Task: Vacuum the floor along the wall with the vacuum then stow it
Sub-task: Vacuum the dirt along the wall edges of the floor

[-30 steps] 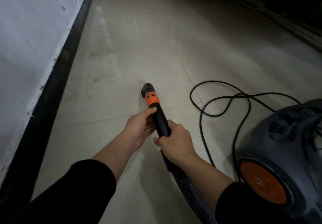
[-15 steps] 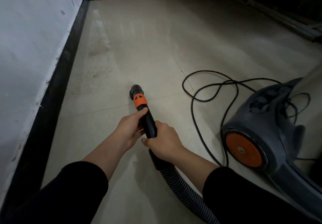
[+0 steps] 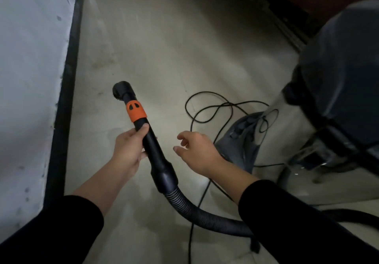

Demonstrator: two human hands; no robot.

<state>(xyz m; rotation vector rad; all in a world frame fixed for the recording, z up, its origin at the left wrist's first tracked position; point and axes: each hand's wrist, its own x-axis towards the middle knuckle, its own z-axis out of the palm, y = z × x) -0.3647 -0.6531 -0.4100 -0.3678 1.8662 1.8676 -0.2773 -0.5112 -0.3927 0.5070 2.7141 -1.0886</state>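
One hand alone carries the wand (image 3: 151, 140): the left hand (image 3: 128, 150) wraps it just below its orange collar (image 3: 135, 111), while the right hand (image 3: 196, 150), right of the wand, hangs loosely curled on nothing. The nozzle (image 3: 121, 90) seems lifted off the floor (image 3: 164, 48), though blur leaves that unsure. The hose (image 3: 190, 208) could drag and twist the wand loose, and the cord (image 3: 207, 107) looped right of the wand could snag.

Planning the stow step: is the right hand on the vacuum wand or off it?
Off. The right hand hovers beside the wand, fingers loosely curled, touching nothing; only the left hand holds it.
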